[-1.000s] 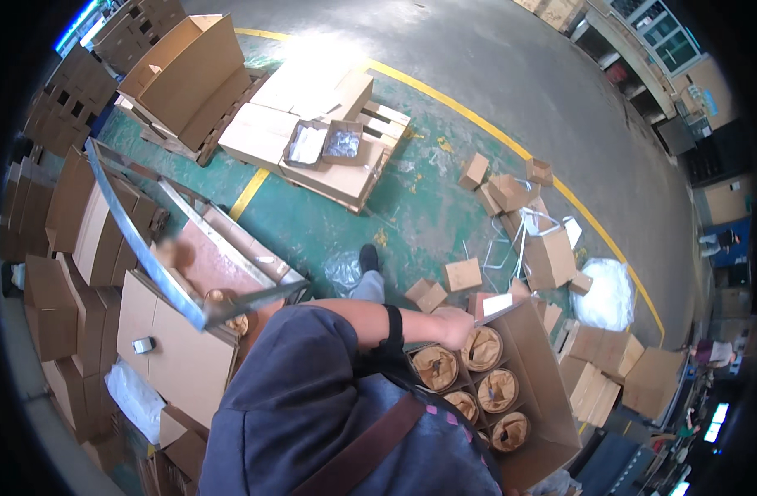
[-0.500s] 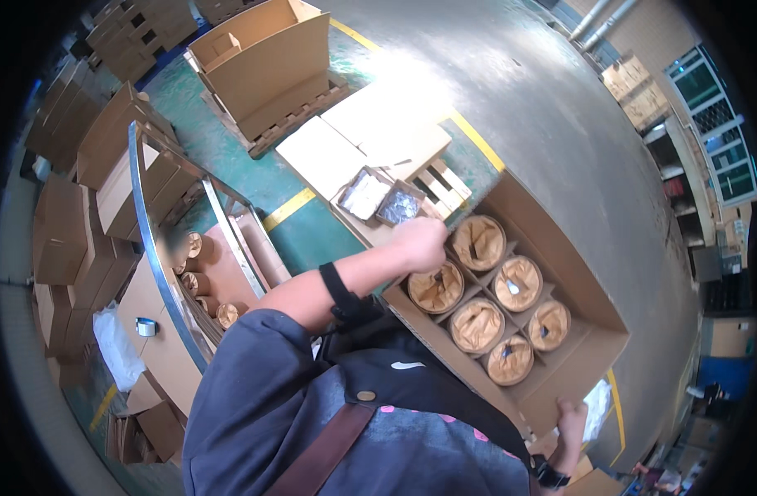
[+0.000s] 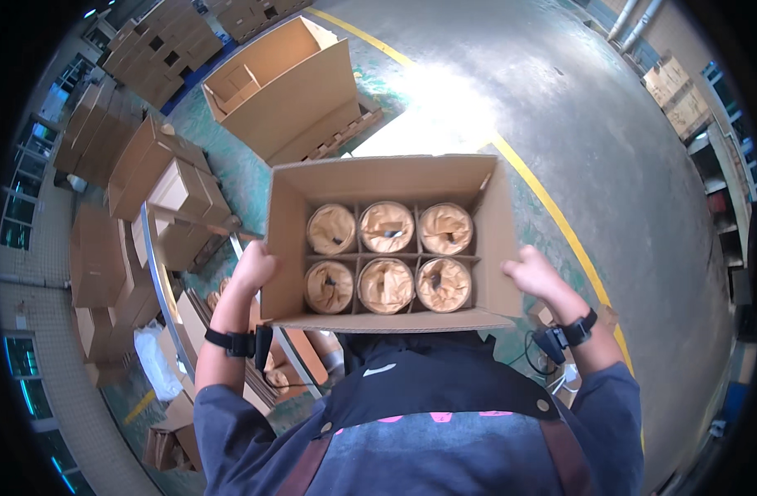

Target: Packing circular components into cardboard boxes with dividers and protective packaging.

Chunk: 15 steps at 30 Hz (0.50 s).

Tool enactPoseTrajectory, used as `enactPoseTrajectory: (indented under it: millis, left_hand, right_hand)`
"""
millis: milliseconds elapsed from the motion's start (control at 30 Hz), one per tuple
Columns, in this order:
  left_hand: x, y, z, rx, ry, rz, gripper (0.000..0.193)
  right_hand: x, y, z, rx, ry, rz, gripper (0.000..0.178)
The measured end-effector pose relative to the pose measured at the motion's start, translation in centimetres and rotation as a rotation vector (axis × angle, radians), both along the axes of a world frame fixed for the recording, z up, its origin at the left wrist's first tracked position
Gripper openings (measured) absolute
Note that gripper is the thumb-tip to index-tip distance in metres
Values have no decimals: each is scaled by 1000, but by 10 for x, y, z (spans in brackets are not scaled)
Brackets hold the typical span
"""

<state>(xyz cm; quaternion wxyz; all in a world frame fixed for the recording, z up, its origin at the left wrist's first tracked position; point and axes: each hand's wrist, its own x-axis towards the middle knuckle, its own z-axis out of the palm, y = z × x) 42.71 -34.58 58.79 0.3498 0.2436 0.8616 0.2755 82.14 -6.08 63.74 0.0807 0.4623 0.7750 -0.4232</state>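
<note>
- We are holding one open carton (image 3: 378,183) in mid-view, its open top facing us.
- Inside it we are counting six paper-stuffed tubes (image 3: 387,226), two rows of three, each sitting in its own compartment between cardboard dividers (image 3: 355,257).
- Our left hand (image 3: 256,266) is pressing at the carton's nine o'clock side, fingers curling tight on it.
- Our right hand (image 3: 531,271) is gripping at three o'clock, fingers likewise curling in.
- We are wearing two black wrist straps (image 3: 240,343), one per arm.
- At eleven o'clock we are seeing one big open box (image 3: 292,103) resting on a pallet; at two, one yellow floor line (image 3: 544,194) is running past.
- Both hands' fingertips are hiding from us against the carton walls.
- Crumpled paper is covering most of what the six tubes are containing.
- Glare is washing out the floor at one o'clock.
- At seven, our left forearm is partly blocking more tubes (image 3: 277,378); we are failing to count those.
</note>
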Motion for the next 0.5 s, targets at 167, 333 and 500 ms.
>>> enactPoseTrajectory:
  millis: [167, 333, 500]
  left_hand:
    - [-16, 35, 1, -165, -107, 70, 15]
    - [-46, 47, -42, -280, 39, 9, 17]
    - [-21, 129, -35, -512, 371, -316, 29]
  right_hand:
    - [-18, 40, -30, -43, -174, 43, 39]
    - [0, 36, -55, -92, -237, -11, 43]
    - [29, -3, -169, -272, -216, -217, 42]
